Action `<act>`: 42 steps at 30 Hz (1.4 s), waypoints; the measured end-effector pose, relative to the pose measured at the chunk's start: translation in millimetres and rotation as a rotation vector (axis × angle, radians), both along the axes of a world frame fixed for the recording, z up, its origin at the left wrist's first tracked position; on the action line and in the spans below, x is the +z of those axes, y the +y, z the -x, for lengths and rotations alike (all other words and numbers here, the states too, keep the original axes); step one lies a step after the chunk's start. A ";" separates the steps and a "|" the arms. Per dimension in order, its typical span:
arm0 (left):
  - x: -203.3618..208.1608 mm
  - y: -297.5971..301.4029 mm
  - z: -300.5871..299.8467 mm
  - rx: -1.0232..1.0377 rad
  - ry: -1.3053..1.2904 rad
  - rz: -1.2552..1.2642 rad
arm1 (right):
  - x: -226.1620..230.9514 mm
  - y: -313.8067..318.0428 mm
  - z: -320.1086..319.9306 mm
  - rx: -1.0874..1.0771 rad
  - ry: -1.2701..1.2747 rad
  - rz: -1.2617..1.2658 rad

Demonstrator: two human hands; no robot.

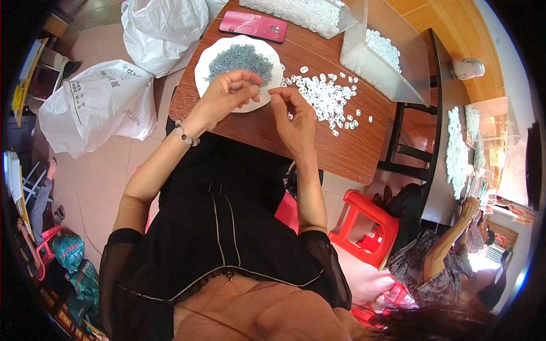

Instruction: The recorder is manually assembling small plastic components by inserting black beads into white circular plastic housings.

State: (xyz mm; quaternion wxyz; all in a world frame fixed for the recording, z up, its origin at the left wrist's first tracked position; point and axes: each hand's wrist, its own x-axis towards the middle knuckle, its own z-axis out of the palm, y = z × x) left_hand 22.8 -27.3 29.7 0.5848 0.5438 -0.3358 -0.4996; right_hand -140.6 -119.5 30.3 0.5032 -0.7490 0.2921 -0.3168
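Observation:
My left hand (pixel 228 95) is over the near rim of a white scalloped plate (pixel 202 71), its fingers curled and the thumb close to the fingertips. Small grey screws (pixel 242 58) lie heaped in that plate. My right hand (pixel 294 116) hovers just right of it, thumb and forefinger pinched together at the plate's edge. Whatever either hand holds is too small to make out. Beyond my right hand, many small white plastic pieces with two dark holes each (pixel 329 98) are spread loosely on the brown wooden table (pixel 267 132).
A pink phone (pixel 253 26) lies behind the plate. Clear bins of white pieces (pixel 382 50) stand at the table's far side. White sacks (pixel 99 108) sit on the floor at left. At right are a red stool (pixel 369 227) and another person (pixel 438 261) at a dark table.

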 end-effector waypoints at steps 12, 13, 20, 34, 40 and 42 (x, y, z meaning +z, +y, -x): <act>-4.4 0.9 27.0 -0.024 0.004 0.009 | -0.2 11.0 14.8 0.022 0.029 0.102; -4.5 1.8 28.8 -0.035 0.051 -0.019 | -1.6 11.5 16.4 0.002 0.043 0.110; -17.4 -0.9 48.0 0.013 0.293 -0.006 | -6.1 10.2 31.5 0.008 0.031 -0.037; -22.9 -21.4 61.5 0.049 0.324 0.018 | -13.9 -5.4 41.9 -0.031 -0.007 -0.185; -23.2 -16.7 65.5 0.086 0.021 0.051 | -6.7 0.0 45.8 -0.003 0.010 -0.158; -17.3 -14.5 66.4 0.067 0.080 0.046 | -1.9 3.6 44.8 -0.057 0.075 0.039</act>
